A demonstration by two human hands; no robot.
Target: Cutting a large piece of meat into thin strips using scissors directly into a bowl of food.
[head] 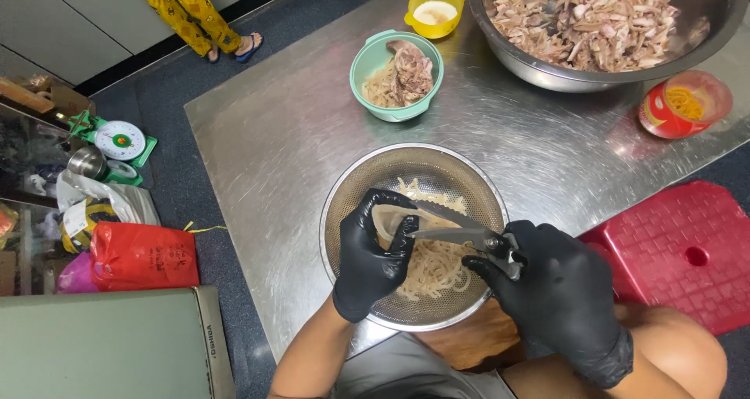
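Pale strip (388, 221) of meat sits pinched in the left hand (373, 260), over the metal colander (344, 188) at the near edge of the steel table (258, 157). The right hand (564, 293) is closed around the scissors (457, 231), whose blades open at the strip. I think wet gloves could let it slip, so a blade may nick the left fingers. The colander overhangs the near edge and might tip. Left of it the surface offers room; 1 green bowl (367, 75) stands behind.

I'm in what looks like a food-prep kitchen: steel table (266, 149) under my hands, big steel bowl of cut meat (594, 24) beyond them, weighing scale (119, 141) far left.
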